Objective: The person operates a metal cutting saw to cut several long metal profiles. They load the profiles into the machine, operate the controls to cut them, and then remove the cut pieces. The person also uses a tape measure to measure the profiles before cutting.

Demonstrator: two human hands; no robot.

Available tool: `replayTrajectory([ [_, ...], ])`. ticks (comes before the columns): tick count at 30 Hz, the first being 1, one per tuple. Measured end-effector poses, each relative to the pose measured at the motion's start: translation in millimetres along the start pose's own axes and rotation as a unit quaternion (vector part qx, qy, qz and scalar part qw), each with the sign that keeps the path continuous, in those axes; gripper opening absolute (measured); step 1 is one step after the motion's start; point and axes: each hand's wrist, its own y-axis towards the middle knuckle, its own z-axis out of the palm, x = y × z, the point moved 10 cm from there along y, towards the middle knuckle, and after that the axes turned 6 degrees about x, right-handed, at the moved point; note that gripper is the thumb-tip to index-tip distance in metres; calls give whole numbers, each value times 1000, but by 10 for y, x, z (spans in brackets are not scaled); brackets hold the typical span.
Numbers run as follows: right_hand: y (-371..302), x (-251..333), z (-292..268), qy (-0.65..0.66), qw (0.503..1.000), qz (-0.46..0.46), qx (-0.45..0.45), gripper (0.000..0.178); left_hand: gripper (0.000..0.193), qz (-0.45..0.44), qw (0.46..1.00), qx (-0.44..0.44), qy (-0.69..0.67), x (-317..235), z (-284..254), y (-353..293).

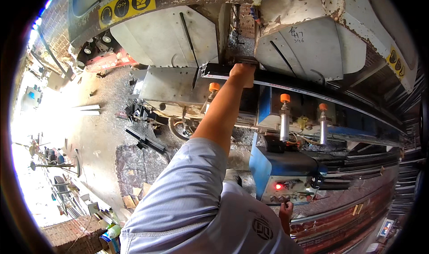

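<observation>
A long black metal profile (286,81) with a pale printed strip along its side lies across the saw machine. Near its left end my left hand (242,74) is closed on the profile, arm stretched far forward. Down at the right, my right hand (286,210) has its fingers curled at the lower edge of a blue control box (286,164). A red light (279,186) glows on that box's panel. What those fingers grip is too small to make out. Orange-tipped clamp cylinders (284,120) stand upright on the near side of the profile.
Two large grey blade guards (170,37) flank the gap beyond my left hand. Black offcuts (144,140) litter the floor at the left. Long dark profiles (357,162) lie stacked at the right. A wooden-coloured pile of scraps (136,191) sits near my left sleeve.
</observation>
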Motion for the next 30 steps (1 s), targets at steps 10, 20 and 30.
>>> replayTrajectory([
  [10,38,250,-67,-88,994,-8,61,28,40,14,996,-79,-34,224,149,148],
  [20,335,-229,-418,-289,918,-34,269,23,27,-17,997,-41,-64,233,123,17],
  [30,355,99,-697,-328,903,-15,276,22,30,-14,992,-76,-104,230,253,127],
])
